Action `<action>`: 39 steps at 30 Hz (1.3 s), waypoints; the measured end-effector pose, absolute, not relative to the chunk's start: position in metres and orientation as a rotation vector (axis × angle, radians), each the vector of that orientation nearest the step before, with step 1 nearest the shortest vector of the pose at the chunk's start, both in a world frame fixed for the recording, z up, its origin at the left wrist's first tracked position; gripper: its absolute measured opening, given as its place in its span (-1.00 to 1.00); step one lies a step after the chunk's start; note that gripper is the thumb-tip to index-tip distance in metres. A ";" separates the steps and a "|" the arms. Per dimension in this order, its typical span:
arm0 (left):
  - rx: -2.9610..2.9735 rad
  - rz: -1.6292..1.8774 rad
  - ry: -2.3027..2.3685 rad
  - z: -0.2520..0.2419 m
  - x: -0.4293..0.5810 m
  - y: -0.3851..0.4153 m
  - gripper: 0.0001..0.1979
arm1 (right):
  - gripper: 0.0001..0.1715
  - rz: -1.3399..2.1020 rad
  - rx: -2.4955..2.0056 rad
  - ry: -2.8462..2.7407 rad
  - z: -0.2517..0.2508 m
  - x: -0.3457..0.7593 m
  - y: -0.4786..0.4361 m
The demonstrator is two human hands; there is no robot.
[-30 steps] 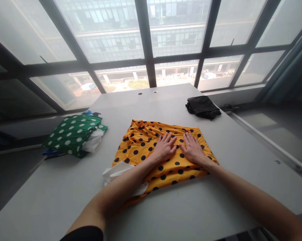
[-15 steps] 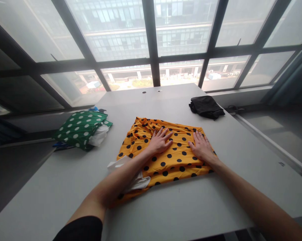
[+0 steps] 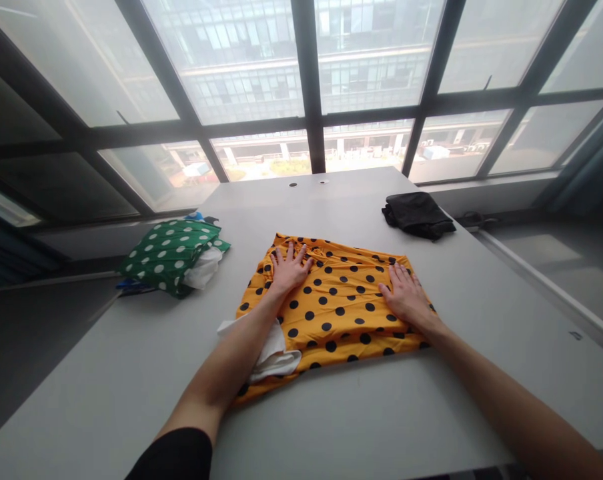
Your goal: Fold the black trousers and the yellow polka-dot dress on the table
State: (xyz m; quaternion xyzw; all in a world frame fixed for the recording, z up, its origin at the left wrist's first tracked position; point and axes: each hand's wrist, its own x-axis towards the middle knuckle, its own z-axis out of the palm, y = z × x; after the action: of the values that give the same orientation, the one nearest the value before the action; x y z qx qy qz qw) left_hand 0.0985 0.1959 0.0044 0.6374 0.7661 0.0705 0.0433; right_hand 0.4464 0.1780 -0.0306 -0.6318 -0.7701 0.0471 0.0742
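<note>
A yellow garment with black polka dots (image 3: 331,310) lies spread and folded on the white table. My left hand (image 3: 290,269) rests flat on its upper left part, fingers spread, where the cloth is bunched in wrinkles. Flat on the right side of the garment lies my right hand (image 3: 405,295), its fingers stretched out. Both hands press on the cloth without gripping it. A piece of white cloth (image 3: 279,357) sticks out at the garment's left side, partly hidden under my left forearm.
To the left, a green garment with white dots (image 3: 174,253) sits in a pile with white and blue cloth near the table's edge. A folded black garment (image 3: 418,215) lies at the back right. The white table (image 3: 361,413) reaches to large windows.
My left hand has slid left across the yellow garment toward its upper left corner, smoothing out cloth in the middle. My right hand stays in its place. The view has shifted slightly.
</note>
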 end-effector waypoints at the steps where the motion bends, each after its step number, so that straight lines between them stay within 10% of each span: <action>1: 1.913 0.209 2.365 0.004 0.097 0.196 -0.21 | -0.10 0.144 -1.896 -2.310 -0.031 0.446 0.178; 39: 2.684 0.197 0.917 0.020 0.234 0.077 -0.40 | -0.16 0.157 -1.826 -2.387 -0.026 0.450 0.186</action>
State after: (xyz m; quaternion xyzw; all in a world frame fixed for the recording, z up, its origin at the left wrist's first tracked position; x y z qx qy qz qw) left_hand 0.2340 0.0767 0.0203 0.9335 0.3191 0.0684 0.1488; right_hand 0.4496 0.1863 -0.0260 -0.6054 -0.7914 0.0521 0.0661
